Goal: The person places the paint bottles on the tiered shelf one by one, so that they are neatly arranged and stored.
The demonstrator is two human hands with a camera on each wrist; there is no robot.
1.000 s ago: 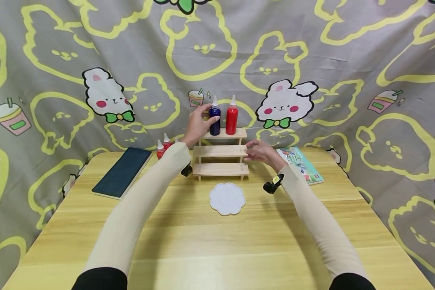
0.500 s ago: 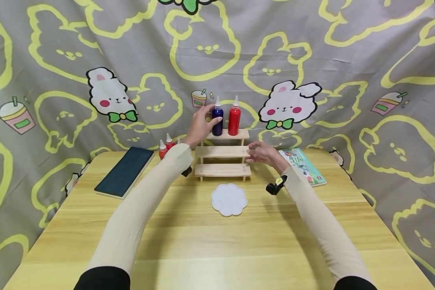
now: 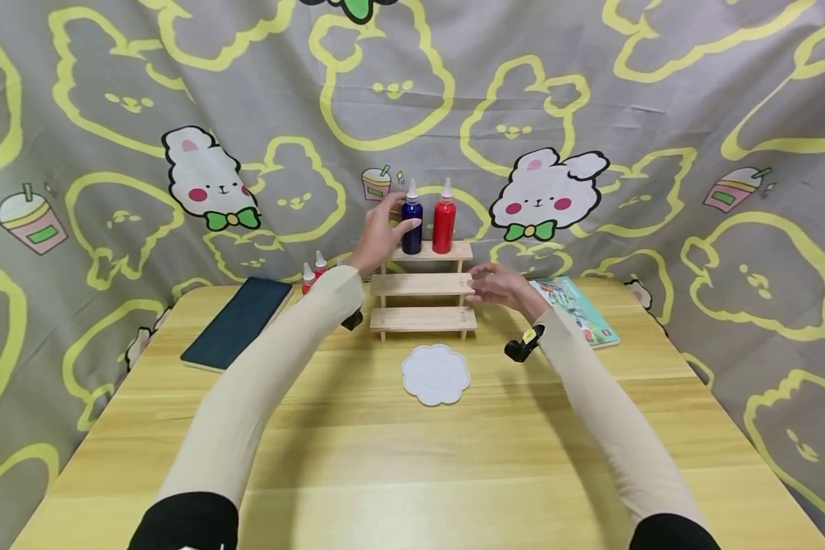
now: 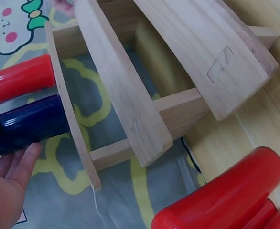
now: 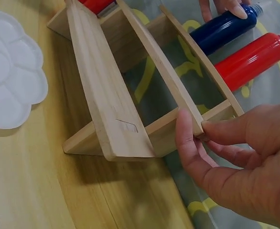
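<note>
A three-step wooden shelf rack (image 3: 422,284) stands at the back of the table. On its top step sits a dark blue squeeze bottle (image 3: 412,228) with a white nozzle tip. My left hand (image 3: 378,233) grips this bottle from the left, thumb in front. Just right of it a red squeeze bottle (image 3: 443,227) stands upright on the same step. At the rack's right side my right hand (image 3: 498,286) pinches the end of the middle step, as the right wrist view shows with the thumb (image 5: 223,132) on the board's edge.
A white flower-shaped palette (image 3: 436,374) lies in front of the rack. Several red bottles (image 4: 221,191) stand left of it, partly behind my left sleeve. A dark notebook (image 3: 237,325) lies at the left, a colourful book (image 3: 577,312) at the right. Patterned cloth (image 3: 247,69) hangs behind.
The camera view has shifted slightly. Both hands keep their places, the left on the blue bottle and the right at the middle step.
</note>
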